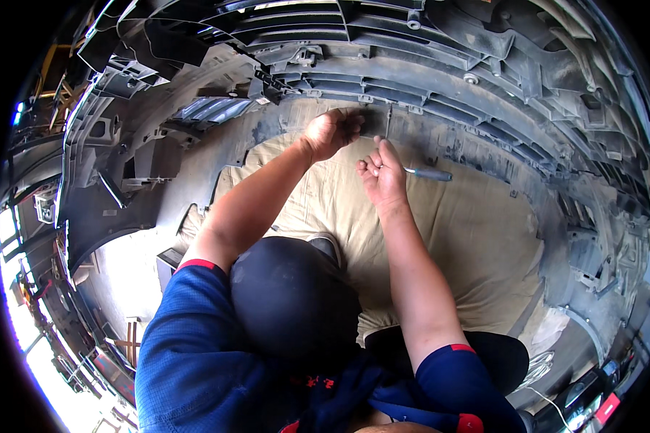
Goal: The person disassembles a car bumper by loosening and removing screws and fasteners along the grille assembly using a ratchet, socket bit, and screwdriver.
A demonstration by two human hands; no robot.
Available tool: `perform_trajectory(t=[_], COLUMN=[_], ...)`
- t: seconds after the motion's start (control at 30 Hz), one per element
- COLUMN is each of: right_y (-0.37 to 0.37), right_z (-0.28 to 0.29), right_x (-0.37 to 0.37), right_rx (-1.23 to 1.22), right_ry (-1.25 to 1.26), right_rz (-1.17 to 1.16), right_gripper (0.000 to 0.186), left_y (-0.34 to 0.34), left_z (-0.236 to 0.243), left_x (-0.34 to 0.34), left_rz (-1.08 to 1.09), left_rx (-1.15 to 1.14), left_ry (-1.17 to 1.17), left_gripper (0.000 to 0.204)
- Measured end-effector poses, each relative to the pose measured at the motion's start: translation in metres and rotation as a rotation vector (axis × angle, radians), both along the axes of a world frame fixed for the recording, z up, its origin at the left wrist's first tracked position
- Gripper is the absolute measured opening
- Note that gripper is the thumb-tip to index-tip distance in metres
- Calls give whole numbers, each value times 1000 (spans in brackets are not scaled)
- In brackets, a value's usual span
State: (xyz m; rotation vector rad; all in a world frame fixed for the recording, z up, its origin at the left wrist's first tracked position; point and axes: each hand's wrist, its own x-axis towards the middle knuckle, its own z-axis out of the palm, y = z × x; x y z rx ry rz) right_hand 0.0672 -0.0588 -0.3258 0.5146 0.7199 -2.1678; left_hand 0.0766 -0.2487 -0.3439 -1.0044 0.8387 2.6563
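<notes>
My left hand (332, 134) is at the lower edge of a dusty dark car bumper (440, 94), its fingers curled; what they pinch, if anything, is hidden. Just to the right and nearer, my right hand (384, 172) is closed with the thumb side pointing up. A screwdriver (432, 174) with a blue-grey handle sticks out from it to the right, its thin shaft running into the curled fingers. Its tip is hidden by the hand. Both hands are over a tan cloth (469, 238), apart from each other.
The bumper's ribbed inner side curves round me at the front and sides. My dark-clad knee (292, 296) and a shoe (326, 247) are between my arms. More car parts (87, 361) are piled at the left. A pale cable (538, 372) lies coiled at the lower right.
</notes>
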Motion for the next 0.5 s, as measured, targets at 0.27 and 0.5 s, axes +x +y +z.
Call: perform_trajectory(t=[0.27,0.5], right_y=[4,34], right_z=[-6,-2], right_x=[15,28], right_rx=[445,444], right_ry=[443,380], right_rz=[78,76], right_gripper=[25,19], left_y=[-6,11], left_z=[-2,14], left_x=[13,5], left_rz=[-49,-213], left_rx=[-179,-218], left_ry=[49,0], left_gripper=[25,15])
